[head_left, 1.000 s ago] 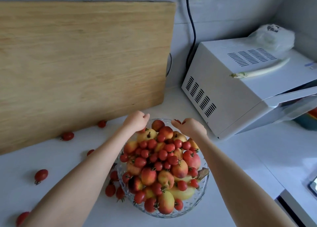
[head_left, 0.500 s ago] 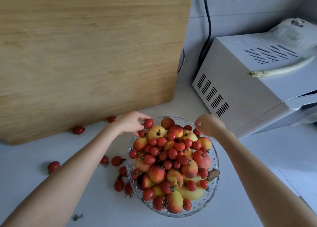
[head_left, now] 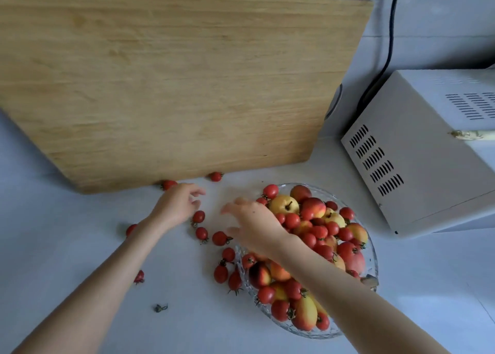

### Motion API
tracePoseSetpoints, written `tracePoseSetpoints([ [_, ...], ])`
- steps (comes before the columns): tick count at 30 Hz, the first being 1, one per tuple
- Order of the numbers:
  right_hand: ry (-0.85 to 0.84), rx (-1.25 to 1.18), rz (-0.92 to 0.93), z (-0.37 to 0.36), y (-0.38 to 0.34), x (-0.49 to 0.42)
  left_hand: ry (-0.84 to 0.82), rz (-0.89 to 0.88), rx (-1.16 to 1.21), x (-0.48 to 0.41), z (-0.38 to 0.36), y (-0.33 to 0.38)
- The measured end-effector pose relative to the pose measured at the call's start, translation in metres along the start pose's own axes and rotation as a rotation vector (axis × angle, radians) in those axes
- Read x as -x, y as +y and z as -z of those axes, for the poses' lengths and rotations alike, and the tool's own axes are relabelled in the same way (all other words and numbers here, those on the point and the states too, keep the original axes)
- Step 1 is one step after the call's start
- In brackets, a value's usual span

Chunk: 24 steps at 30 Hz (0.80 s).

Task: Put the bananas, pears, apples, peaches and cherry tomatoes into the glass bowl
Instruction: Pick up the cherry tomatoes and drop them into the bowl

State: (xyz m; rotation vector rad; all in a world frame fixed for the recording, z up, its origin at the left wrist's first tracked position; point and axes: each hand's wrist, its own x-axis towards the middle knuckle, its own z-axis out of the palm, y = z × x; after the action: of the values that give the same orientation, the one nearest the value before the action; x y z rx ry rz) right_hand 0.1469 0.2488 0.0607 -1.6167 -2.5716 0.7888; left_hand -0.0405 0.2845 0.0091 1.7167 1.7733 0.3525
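The glass bowl (head_left: 372, 257) stands on the white counter, heaped with peaches, a yellow pear (head_left: 283, 205) and many cherry tomatoes. Several loose cherry tomatoes (head_left: 219, 238) lie on the counter left of the bowl, and two more (head_left: 216, 176) rest against the foot of the cutting board. My left hand (head_left: 176, 206) hovers over the counter left of the bowl with fingers apart, just above a tomato (head_left: 198, 216). My right hand (head_left: 253, 224) reaches leftward across the bowl's near-left rim, fingers spread and empty, above the loose tomatoes.
A large wooden cutting board (head_left: 171, 86) leans against the tiled wall at the back. A white microwave (head_left: 417, 153) stands right of the bowl with a black cable (head_left: 388, 45) behind it. A loose tomato stem (head_left: 160, 308) lies on the counter at the front left.
Both hands have moved left, away from the top of the fruit pile toward the loose tomatoes on the counter. The camera has swung left and lower.
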Motion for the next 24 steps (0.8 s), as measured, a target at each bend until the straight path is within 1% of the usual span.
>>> tracePoseSetpoints([
  [2, -0.107, 0.191, 0.019, -0.033, -0.017, -0.014, -0.124, -0.047, -0.091, 0.013, -0.009, -0.019],
  [4, -0.134, 0.347, -0.027, -0.052, -0.026, -0.025, -0.246, -0.114, -0.188, 0.02, -0.02, -0.029],
  [6, -0.157, 0.491, -0.038, -0.062, -0.027, -0.028, -0.276, -0.18, -0.289, 0.023, -0.031, -0.031],
  [9, -0.164, 0.612, 0.066, -0.069, -0.024, -0.025, -0.189, -0.287, -0.319, 0.019, -0.04, -0.036],
  [12, -0.184, 0.593, 0.142, -0.073, -0.017, -0.019, -0.133, -0.293, -0.215, 0.018, -0.041, -0.045],
  [14, -0.223, 0.577, 0.156, -0.076, -0.015, -0.015, -0.057, -0.244, -0.123, 0.021, -0.04, -0.053],
  [17, -0.269, 0.606, 0.143, -0.082, -0.019, -0.009, 0.101, -0.104, 0.046, 0.031, -0.031, -0.063],
  [19, -0.281, 0.614, 0.135, -0.086, -0.023, -0.008, 0.177, -0.034, 0.117, 0.039, -0.023, -0.067],
  [22, -0.261, 0.601, 0.125, -0.086, -0.026, -0.007, 0.265, 0.011, 0.189, 0.053, -0.01, -0.065],
  [24, -0.226, 0.526, 0.102, -0.081, -0.031, -0.004, 0.306, 0.017, 0.231, 0.062, 0.0, -0.06],
])
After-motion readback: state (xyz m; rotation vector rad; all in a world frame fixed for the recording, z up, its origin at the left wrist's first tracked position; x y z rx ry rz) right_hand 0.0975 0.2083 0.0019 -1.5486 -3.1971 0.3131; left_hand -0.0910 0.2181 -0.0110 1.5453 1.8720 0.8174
